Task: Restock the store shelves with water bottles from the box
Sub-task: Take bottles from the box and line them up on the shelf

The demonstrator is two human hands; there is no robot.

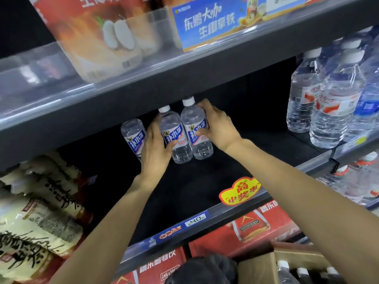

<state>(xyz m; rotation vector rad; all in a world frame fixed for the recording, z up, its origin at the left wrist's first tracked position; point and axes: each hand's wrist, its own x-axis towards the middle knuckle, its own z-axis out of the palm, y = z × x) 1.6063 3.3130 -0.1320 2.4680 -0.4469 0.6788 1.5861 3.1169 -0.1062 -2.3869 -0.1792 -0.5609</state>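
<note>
2 water bottles (185, 134) with white caps and blue labels stand side by side on the dark shelf (190, 181), far back. The left hand (155, 148) grips the left 1, the right hand (217, 128) clasps the right 1. A 3rd bottle (134, 136) stands just left. The open cardboard box (295, 265) with more bottles sits at lower right

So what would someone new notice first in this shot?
Two hands deep in the dark middle shelf: the left hand and right hand each grip a small blue-labelled water bottle, standing side by side. Next, the big blue sign above and the large water jugs at right.
</note>
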